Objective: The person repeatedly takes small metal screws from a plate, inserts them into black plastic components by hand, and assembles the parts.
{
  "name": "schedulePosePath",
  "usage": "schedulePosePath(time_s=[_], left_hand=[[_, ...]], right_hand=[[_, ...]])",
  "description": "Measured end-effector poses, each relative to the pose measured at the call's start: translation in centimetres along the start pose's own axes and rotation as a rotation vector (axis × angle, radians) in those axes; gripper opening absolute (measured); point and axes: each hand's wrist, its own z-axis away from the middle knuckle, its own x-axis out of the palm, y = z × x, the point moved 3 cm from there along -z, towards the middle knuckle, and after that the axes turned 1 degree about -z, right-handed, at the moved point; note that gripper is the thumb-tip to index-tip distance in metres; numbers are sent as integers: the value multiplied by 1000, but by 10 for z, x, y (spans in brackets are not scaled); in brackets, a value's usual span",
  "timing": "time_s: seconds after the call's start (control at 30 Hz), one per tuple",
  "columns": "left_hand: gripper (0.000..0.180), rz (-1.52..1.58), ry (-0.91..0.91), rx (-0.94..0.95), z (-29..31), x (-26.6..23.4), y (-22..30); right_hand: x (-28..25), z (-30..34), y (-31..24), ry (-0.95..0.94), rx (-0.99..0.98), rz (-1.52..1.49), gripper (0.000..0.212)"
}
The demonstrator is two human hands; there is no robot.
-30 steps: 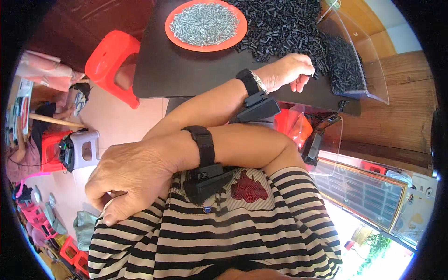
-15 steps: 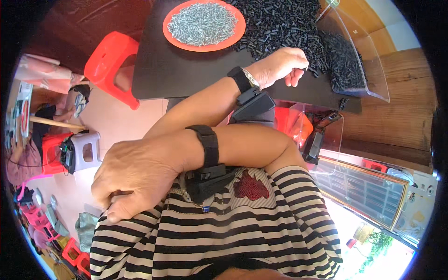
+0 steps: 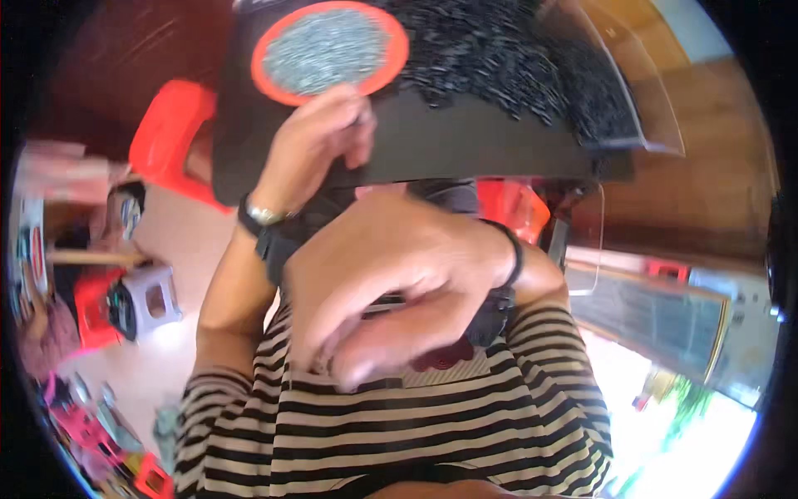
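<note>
My left hand is at the near rim of a red-orange plate heaped with small silvery metal pieces. Its fingers are curled in; whatever is between them is too blurred to see. Close in front of my chest is my right hand, with fingers bent and thumb pressed toward them. Motion smears it, and anything inside its grip is hidden. Beyond both hands a large pile of small black tube-like pieces covers the far right of the dark table.
A clear plastic bin lies at the table's right end, with black pieces in its mouth. Red stools stand left of the table and under its near edge. A pale stool is farther left. Wooden boarding closes the right side.
My left hand has swung left from the black pile to the plate's rim. My right hand has moved from the far left to before my chest, and my arms are no longer crossed.
</note>
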Motion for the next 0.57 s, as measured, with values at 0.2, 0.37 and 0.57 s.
schedulePosePath(time_s=[0.2, 0.37, 0.57], left_hand=[[24, -38, 51, -13, 13, 2, -3], [24, -48, 59, -31, 12, 1, -10], [27, 47, 16, -30, 17, -15, -19]], right_hand=[[42, -38, -27, -119, -194, -724, 21], [24, -5, -25, -177, -98, -768, 21], [-40, 85, -45, -107, -212, -210, 24]])
